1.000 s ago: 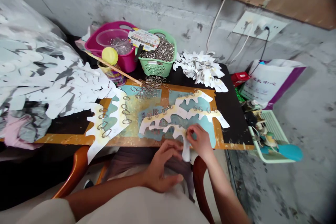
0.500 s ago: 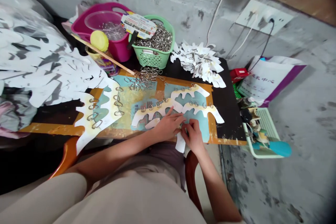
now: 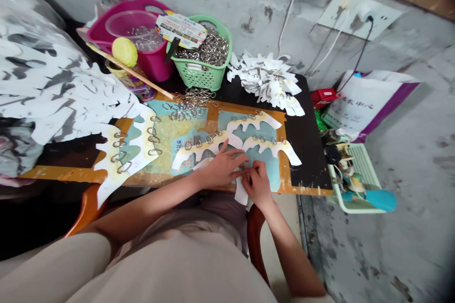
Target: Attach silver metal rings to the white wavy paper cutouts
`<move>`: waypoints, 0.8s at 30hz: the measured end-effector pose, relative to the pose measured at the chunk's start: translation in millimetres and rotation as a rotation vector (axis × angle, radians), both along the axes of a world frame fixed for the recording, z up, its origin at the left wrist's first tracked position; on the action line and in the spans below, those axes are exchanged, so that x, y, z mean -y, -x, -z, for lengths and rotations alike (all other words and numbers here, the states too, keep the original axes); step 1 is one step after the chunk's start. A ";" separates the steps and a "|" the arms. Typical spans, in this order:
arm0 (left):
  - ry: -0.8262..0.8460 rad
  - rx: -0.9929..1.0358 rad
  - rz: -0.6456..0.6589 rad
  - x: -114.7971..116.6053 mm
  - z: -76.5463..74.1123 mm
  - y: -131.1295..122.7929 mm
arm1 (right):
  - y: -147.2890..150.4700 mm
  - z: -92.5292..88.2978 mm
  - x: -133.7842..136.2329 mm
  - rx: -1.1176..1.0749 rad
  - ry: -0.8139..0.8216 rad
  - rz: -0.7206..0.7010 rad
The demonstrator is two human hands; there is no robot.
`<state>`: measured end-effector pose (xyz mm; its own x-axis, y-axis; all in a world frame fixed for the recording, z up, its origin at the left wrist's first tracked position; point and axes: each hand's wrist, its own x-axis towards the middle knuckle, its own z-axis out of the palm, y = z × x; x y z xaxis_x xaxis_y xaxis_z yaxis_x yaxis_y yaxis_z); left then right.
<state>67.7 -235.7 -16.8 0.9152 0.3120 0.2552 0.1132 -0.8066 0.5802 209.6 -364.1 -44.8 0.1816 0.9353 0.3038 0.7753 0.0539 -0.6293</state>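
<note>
Brought forward, the left hand (image 3: 220,169) is spread open on a paper cutout (image 3: 199,154), while a ring (image 3: 242,168) pinched by the right hand (image 3: 258,184) could tear the paper if forced.

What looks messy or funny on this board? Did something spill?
Yes, a loose heap of metal rings sits on the painted board, right below the green plastic basket. The basket holds more rings like them, so this heap looks spilled, though it may have been put there on purpose.
</note>
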 end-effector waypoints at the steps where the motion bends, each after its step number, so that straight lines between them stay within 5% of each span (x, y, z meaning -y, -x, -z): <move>1: 0.011 -0.010 -0.019 -0.6 0.0 -0.1 | 0.8 -0.1 1.5 0.004 0.003 -0.003; 12: -0.179 0.018 -0.039 11.3 4.9 7.0 | -13.2 -26.0 15.8 -0.162 0.012 -0.080; 19: -0.251 0.078 -0.009 12.2 6.7 12.8 | -24.4 -21.5 2.1 0.057 0.065 -0.309; 24: -0.208 0.040 -0.028 7.6 7.6 13.1 | -15.1 -20.8 14.8 0.147 0.057 -0.223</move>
<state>54.6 -243.4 -24.4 0.8948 0.2736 0.3528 0.1171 -0.9064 0.4058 224.7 -379.0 -24.1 -0.0725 0.9636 0.2573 0.8314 0.2009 -0.5181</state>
